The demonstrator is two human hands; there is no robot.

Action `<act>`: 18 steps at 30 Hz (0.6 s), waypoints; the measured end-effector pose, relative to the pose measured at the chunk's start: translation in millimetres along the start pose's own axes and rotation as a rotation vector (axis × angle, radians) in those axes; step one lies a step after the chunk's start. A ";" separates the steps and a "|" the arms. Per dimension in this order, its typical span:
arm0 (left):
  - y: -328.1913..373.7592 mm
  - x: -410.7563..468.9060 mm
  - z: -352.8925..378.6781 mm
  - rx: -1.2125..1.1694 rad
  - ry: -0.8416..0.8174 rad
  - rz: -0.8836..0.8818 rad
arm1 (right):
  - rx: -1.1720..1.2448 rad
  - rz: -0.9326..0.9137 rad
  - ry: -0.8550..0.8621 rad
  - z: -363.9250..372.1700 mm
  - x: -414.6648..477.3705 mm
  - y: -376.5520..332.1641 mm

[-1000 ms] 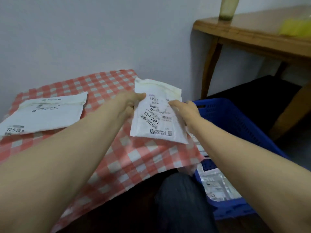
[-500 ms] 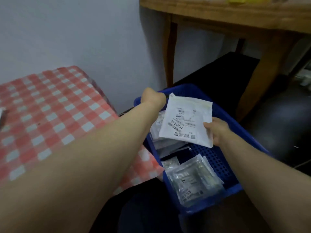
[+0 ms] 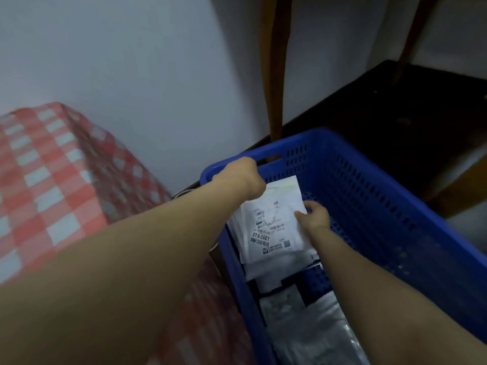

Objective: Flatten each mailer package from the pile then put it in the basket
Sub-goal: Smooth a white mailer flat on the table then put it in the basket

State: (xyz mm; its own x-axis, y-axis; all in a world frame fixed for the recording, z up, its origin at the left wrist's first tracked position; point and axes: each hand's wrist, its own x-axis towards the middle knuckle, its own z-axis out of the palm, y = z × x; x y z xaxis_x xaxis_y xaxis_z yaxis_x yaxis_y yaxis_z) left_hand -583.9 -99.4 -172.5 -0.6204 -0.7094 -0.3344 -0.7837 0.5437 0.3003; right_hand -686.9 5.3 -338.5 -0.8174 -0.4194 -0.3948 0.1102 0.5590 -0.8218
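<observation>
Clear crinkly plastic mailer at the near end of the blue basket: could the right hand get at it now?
Probably yes, once free. The clear plastic mailer lies uncovered in the open-topped blue plastic basket, beside the right forearm; but the right hand holds the white labelled mailer.

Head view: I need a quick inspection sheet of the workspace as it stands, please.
Surface: checked tablecloth in red and white at left, blurred; no mailers visible on the part shown.
Job's things: white mailer, label up, is inside the blue basket on top of other white mailers; clear plastic packages lie at the near end.
Clutter: nothing seen.
Hands: left hand is at the mailer's top-left corner, fingers hidden; right hand pinches its right edge.
Cables: nothing seen.
Surroundings: pale wall, wooden table legs, dark floor.
</observation>
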 end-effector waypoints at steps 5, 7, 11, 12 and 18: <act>-18.1 17.4 -2.4 0.027 -0.006 -0.027 | -0.261 0.045 -0.228 43.5 40.8 -4.4; -22.0 15.9 -2.9 0.029 -0.013 -0.022 | -0.432 0.086 -0.241 55.4 42.6 -2.0; -27.3 1.8 -8.2 0.011 -0.031 -0.013 | -0.430 -0.007 -0.245 63.5 31.8 0.8; -30.1 -8.2 -14.5 -0.003 -0.022 -0.017 | -0.452 -0.051 -0.206 58.7 20.7 -6.4; -45.1 -62.5 -46.7 -0.037 0.051 -0.048 | -0.337 -0.202 -0.143 27.1 -50.8 -77.7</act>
State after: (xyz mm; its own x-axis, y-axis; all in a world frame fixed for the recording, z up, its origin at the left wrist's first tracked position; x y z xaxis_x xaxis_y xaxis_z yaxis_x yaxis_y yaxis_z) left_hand -508.3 -100.6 -123.4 -0.5788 -0.7569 -0.3035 -0.8103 0.4920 0.3184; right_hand -638.6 -36.2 -265.7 -0.7142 -0.6265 -0.3121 -0.2552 0.6482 -0.7174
